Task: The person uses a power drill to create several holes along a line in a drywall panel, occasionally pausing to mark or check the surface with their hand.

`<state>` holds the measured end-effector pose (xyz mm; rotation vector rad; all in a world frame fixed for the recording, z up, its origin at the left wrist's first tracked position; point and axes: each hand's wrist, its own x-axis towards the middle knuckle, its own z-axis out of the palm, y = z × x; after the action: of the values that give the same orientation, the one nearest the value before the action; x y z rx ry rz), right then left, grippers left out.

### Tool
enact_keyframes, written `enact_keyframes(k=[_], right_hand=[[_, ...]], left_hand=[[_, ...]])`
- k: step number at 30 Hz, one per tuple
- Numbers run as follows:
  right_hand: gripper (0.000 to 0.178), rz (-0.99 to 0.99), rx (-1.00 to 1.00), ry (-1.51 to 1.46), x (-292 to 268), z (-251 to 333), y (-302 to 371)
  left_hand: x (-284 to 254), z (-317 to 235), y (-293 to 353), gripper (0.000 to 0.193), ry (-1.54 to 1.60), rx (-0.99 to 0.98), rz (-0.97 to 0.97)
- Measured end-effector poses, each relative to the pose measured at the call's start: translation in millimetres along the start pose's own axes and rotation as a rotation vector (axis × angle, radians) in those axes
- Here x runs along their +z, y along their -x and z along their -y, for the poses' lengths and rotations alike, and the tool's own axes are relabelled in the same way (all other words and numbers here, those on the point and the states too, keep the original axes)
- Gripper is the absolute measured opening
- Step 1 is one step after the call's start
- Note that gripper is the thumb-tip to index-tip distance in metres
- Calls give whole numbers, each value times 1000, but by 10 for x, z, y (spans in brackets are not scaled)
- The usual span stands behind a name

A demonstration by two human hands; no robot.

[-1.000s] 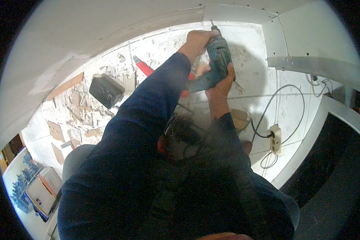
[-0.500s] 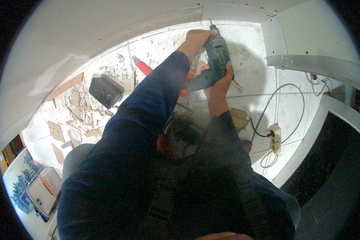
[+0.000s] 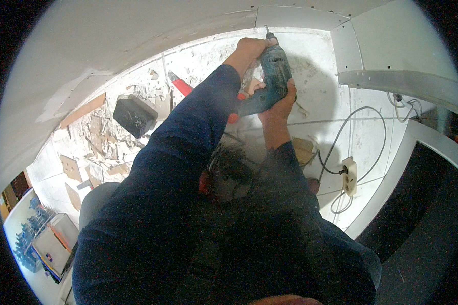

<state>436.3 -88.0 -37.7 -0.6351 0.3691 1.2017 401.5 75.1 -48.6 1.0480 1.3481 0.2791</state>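
Both hands hold a dusty teal power drill (image 3: pixel 276 71) near the far wall. My left hand (image 3: pixel 250 50) is closed round its front end, just behind the chuck. Lower down, my right hand (image 3: pixel 279 113) wraps the rear of the body by the handle; some of its fingers are hidden beneath. The thin bit (image 3: pixel 267 30) points away from me, its tip at the lower part of the white wall panel (image 3: pixel 290 16). Whether the tip touches the panel I cannot tell. Left of my left forearm lies a red-handled tool (image 3: pixel 182 87), partly covered by the sleeve.
A black tub (image 3: pixel 134 116) holding small screws stands amid broken plaster scraps (image 3: pixel 99 140) on white tiles. To the right, a cream socket strip (image 3: pixel 349 176) has a plug and looping cable (image 3: pixel 341 127). A dark-topped, white-edged piece (image 3: pixel 402 193) borders the right; a white ledge (image 3: pixel 402 84) juts out.
The drill and both hands have shifted very slightly left, the bit tip a little toward me. The grip looks the same.
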Motion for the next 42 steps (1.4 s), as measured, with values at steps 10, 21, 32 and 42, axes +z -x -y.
enact_keyframes(k=[10, 21, 32, 42], right_hand=[[54, 69, 90, -96, 24, 33, 6], [47, -2, -18, 27, -88, 44, -66], [41, 62, 4, 45, 25, 19, 59], [43, 57, -74, 76, -234, 141, 93]], left_hand=[[-28, -15, -146, 31, 104, -119, 86], [52, 186, -371, 31, 284, -123, 133], [89, 61, -260, 31, 437, -167, 59], [-47, 148, -104, 42, -23, 117, 281]])
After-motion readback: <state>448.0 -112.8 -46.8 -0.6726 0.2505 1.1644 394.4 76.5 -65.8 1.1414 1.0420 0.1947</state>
